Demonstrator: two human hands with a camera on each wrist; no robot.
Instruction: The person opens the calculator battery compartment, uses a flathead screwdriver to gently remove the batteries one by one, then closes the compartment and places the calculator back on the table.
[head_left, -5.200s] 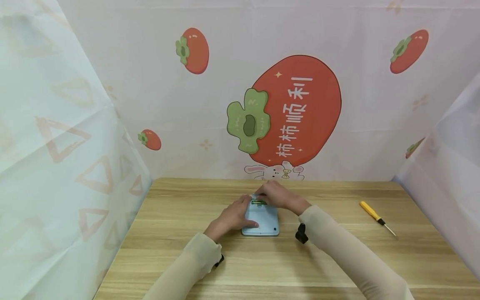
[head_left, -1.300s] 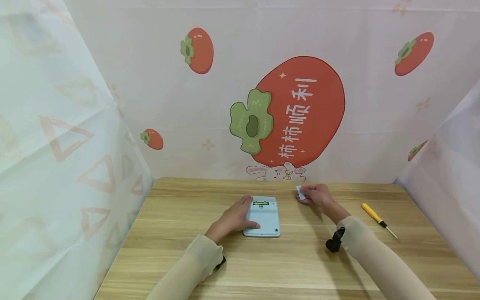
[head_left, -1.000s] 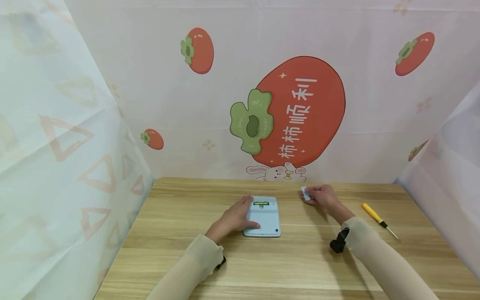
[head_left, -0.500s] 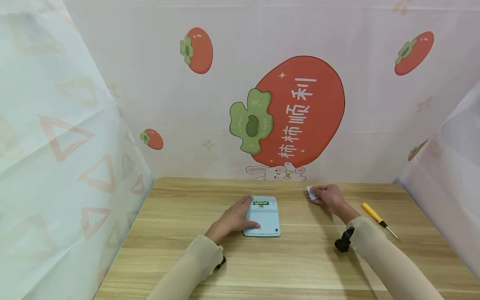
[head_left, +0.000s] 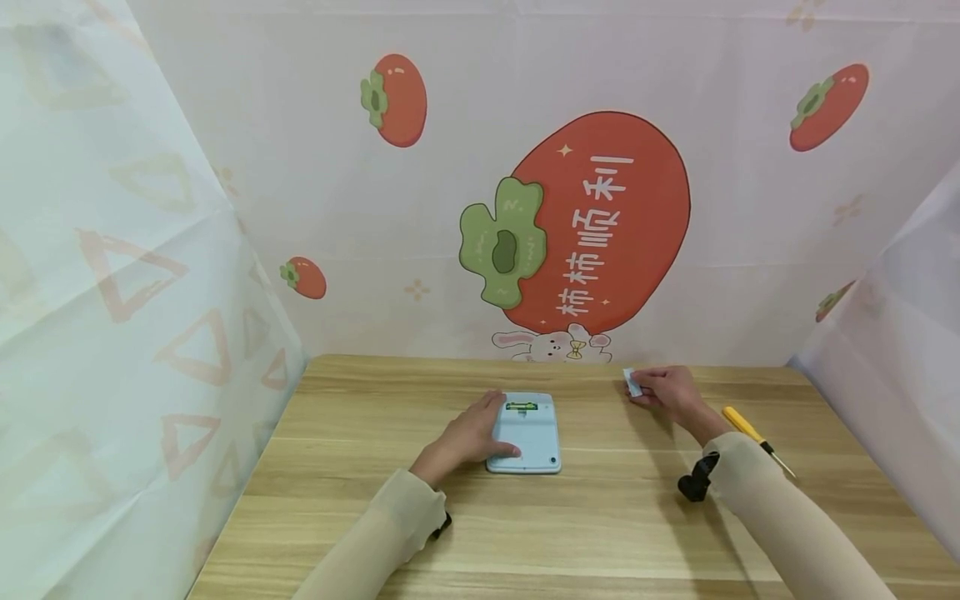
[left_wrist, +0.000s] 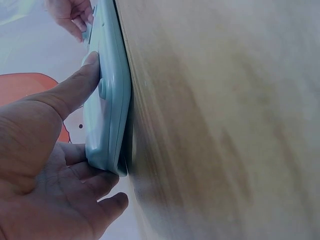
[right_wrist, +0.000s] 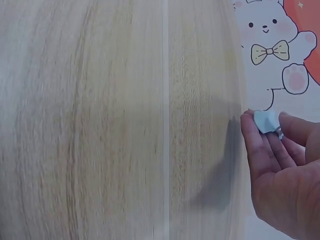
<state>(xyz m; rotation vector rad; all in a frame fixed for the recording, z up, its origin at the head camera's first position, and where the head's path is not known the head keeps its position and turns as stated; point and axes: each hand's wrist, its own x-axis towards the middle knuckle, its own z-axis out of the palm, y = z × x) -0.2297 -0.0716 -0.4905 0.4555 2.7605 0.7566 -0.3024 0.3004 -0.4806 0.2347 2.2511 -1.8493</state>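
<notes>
A flat light-blue device [head_left: 534, 440] with rounded corners lies on the wooden table, its back facing up. Near its far end an open battery compartment [head_left: 521, 407] shows green and yellow inside. My left hand [head_left: 471, 429] holds the device by its left side, thumb laid on the back and fingers along the edge; the left wrist view shows the thumb pressed on the casing [left_wrist: 112, 90]. Off to the right, near the table's back edge, my right hand [head_left: 672, 393] pinches a small light-blue battery cover [head_left: 633, 383] between thumb and fingers.
A screwdriver [head_left: 742, 422] with a yellow handle lies at the right, partly behind the right forearm. The table [head_left: 585, 533] ends at a white printed backdrop [head_left: 435, 208] with persimmons and a rabbit. White sheets hang on both sides.
My right hand has come away from the device's compartment with the battery cover, baring the slot, and has kept drifting right along the back edge. My left hand stays on the device.
</notes>
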